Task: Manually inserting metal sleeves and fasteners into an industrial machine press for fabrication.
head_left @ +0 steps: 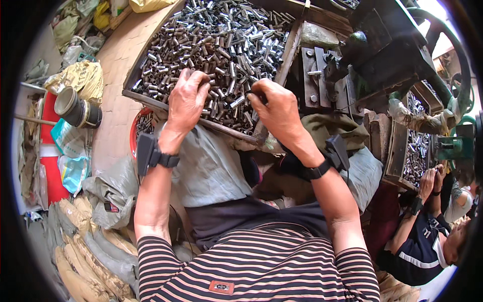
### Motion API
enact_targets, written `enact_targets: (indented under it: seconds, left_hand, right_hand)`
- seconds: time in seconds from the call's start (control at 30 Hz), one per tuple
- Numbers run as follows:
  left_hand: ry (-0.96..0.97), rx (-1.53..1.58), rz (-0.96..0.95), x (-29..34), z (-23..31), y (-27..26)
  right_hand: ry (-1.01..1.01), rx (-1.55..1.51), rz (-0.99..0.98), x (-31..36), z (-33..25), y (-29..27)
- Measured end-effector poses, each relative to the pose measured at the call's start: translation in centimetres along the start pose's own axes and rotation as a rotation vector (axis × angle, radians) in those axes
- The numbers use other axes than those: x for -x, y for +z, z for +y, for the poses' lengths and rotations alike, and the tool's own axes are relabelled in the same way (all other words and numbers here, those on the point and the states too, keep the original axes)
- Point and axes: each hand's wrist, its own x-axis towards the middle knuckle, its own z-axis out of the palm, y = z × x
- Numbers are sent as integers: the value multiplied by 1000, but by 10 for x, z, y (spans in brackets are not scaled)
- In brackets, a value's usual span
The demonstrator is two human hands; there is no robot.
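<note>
A wooden tray [226, 132] heaped with short metal tubes [211, 43], some shiny and some brown, lies in front of me. My left hand [186, 103] is over the near left part of the heap, its fingers curled in and closed. What sits between those fingertips, if anything, is hidden. Over the near right part, my right hand [279, 108] has thumb and fingers drawn together in a pinch above the tubes. I cannot make out what is in that pinch.
Right of the tray stands a machine with a bolted metal fixture [311, 85] and a dark housing [392, 45]. Farther right, a co-worker's hands [427, 183] are at another tray of metal pieces [416, 156]. A dark bucket [75, 108] and grey bag [113, 186] are left.
</note>
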Motion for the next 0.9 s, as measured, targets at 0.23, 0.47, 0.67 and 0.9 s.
enact_targets:
  seconds: [0.23, 0.47, 0.67, 0.9]
  left_hand:
    - [-384, 683, -49, 12, 8, -8]
    - [-500, 899, -206, 21, 0, -15]
    - [-568, 1047, -139, 30, -1, -16]
    - [-608, 1141, -100, 34, 5, -7]
  right_hand:
    - [-9, 286, 2, -22, -8, 44]
    - [30, 440, -21, -22, -14, 56]
    - [24, 391, 52, -17, -8, 60]
    - [52, 164, 117, -8, 3, 42]
